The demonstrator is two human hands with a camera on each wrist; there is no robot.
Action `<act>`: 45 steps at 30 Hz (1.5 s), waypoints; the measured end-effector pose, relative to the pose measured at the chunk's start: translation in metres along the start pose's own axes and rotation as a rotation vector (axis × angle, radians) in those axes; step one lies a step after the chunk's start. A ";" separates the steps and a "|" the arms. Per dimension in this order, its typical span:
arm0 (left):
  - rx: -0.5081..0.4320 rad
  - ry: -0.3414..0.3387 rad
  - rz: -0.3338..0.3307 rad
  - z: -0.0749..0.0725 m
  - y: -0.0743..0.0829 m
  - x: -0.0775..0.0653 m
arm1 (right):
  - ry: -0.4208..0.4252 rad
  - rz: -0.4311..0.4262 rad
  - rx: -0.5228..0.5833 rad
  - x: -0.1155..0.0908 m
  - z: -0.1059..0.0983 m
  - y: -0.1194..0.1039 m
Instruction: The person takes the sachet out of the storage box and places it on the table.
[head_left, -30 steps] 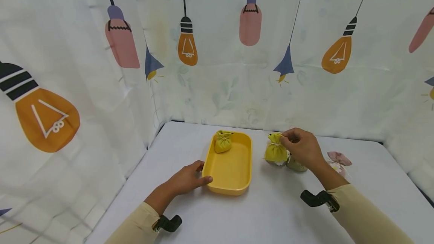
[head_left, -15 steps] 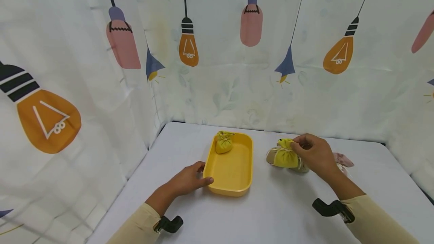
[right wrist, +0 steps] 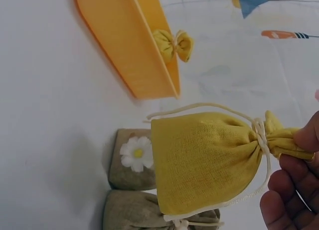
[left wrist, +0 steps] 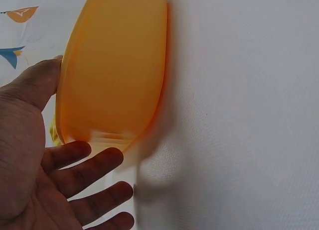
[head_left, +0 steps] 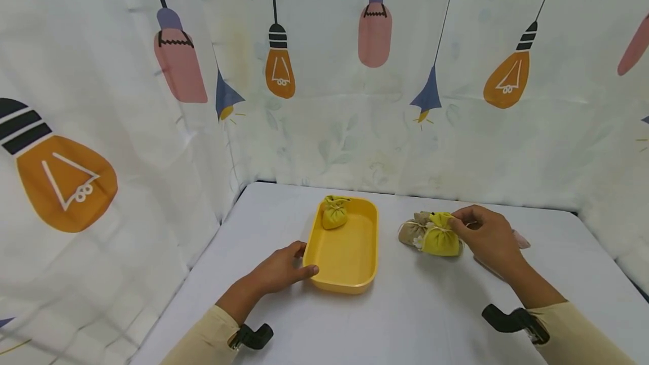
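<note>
My right hand (head_left: pixel 487 235) pinches the gathered neck of a yellow drawstring pouch (right wrist: pixel 207 160), which hangs in front of two grey-brown drawstring pouches. One grey-brown pouch (right wrist: pixel 130 176) has a white flower on it; the other grey-brown pouch (right wrist: pixel 127 210) has its cord tied. Both are partly covered by the yellow one. At the middle left, my left hand (head_left: pixel 276 268) holds the rim of a yellow tray (head_left: pixel 342 261), thumb over the near-left corner and fingers spread along the outer wall. Inside the tray's far left corner sits another yellow pouch (head_left: pixel 334 214).
A pink pouch (head_left: pixel 520 239) lies on the white table (head_left: pixel 395 320) to the right, mostly hidden behind my right hand. Behind the table hangs a white curtain (head_left: pixel 324 139) printed with lamps and bulbs.
My right hand has moved right and slightly nearer with the yellow pouch, passing in front of the grey-brown pouches and uncovering the left one. My left hand and the tray stay in place.
</note>
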State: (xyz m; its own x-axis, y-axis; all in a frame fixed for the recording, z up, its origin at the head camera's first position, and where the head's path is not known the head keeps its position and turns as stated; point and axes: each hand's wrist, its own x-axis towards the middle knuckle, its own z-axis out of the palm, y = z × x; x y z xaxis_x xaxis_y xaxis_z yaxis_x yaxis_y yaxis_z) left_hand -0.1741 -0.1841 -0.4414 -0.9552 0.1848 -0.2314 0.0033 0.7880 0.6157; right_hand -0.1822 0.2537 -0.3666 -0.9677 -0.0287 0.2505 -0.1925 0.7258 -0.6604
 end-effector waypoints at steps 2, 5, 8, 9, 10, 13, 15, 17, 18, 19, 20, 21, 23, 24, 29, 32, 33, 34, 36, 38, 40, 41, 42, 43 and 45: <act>0.000 0.000 0.001 0.000 0.000 0.000 | 0.005 -0.008 -0.013 -0.002 -0.002 0.001; 0.003 0.002 0.007 -0.001 0.000 0.000 | 0.000 0.004 -0.028 -0.005 -0.003 0.003; 0.003 0.002 0.012 -0.001 -0.001 0.000 | -0.007 0.030 -0.031 -0.007 -0.005 0.005; 0.002 0.002 0.012 -0.001 -0.001 0.000 | -0.008 0.037 -0.039 -0.008 -0.005 0.006; 0.000 0.002 0.013 0.000 -0.001 0.000 | -0.008 0.040 -0.044 -0.009 -0.006 0.007; -0.006 0.003 0.012 0.000 -0.001 0.000 | -0.002 0.041 -0.059 -0.012 -0.007 0.009; -0.011 0.004 0.011 0.000 -0.001 0.000 | 0.003 0.033 -0.069 -0.014 -0.008 0.010; -0.012 0.004 0.007 0.000 -0.001 -0.001 | 0.006 0.033 -0.069 -0.015 -0.007 0.012; -0.012 0.004 0.005 0.000 -0.001 -0.001 | 0.007 0.033 -0.067 -0.016 -0.007 0.012; -0.012 0.004 0.006 0.000 -0.001 -0.001 | 0.008 0.034 -0.067 -0.016 -0.006 0.014; -0.013 0.004 0.005 0.000 -0.001 -0.001 | 0.008 0.037 -0.069 -0.017 -0.006 0.015; -0.012 0.004 0.005 0.000 -0.001 -0.001 | 0.008 0.040 -0.069 -0.017 -0.005 0.016; -0.008 0.005 0.003 0.000 -0.001 0.000 | 0.009 0.044 -0.074 -0.017 -0.005 0.019; -0.008 0.004 0.002 0.000 -0.001 -0.001 | 0.009 0.045 -0.077 -0.017 -0.005 0.020; -0.008 0.004 -0.005 0.001 0.000 -0.001 | 0.013 0.040 -0.083 -0.018 -0.006 0.026; -0.004 0.004 -0.009 0.000 0.000 -0.001 | 0.017 0.043 -0.081 -0.019 -0.005 0.029; -0.001 0.004 -0.010 0.000 0.000 -0.001 | 0.018 0.045 -0.082 -0.019 -0.005 0.030; 0.001 0.004 -0.011 0.000 0.000 0.000 | 0.015 0.050 -0.080 -0.020 -0.005 0.031; 0.001 0.005 -0.012 0.001 0.000 0.000 | 0.011 0.058 -0.079 -0.020 -0.004 0.032; -0.001 0.005 -0.011 0.001 -0.001 0.000 | 0.005 0.063 -0.078 -0.021 -0.004 0.034; -0.002 0.005 -0.008 0.001 -0.001 0.000 | -0.002 0.066 -0.075 -0.022 -0.004 0.036; -0.003 0.006 -0.007 0.001 -0.002 0.000 | -0.005 0.065 -0.074 -0.022 -0.004 0.036; -0.002 0.006 -0.004 0.001 -0.002 0.000 | -0.004 0.068 -0.077 -0.022 -0.003 0.037; -0.002 0.006 -0.002 0.001 -0.002 0.000 | 0.000 0.069 -0.079 -0.022 -0.004 0.037; -0.002 0.006 0.003 0.001 -0.002 0.000 | 0.013 0.067 -0.082 -0.022 -0.004 0.038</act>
State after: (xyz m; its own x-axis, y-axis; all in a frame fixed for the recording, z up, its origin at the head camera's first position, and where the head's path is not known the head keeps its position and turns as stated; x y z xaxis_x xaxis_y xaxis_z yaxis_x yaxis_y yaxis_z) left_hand -0.1737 -0.1852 -0.4435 -0.9568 0.1839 -0.2250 0.0059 0.7863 0.6178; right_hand -0.1673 0.2844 -0.3943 -0.9757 0.0299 0.2172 -0.1133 0.7796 -0.6160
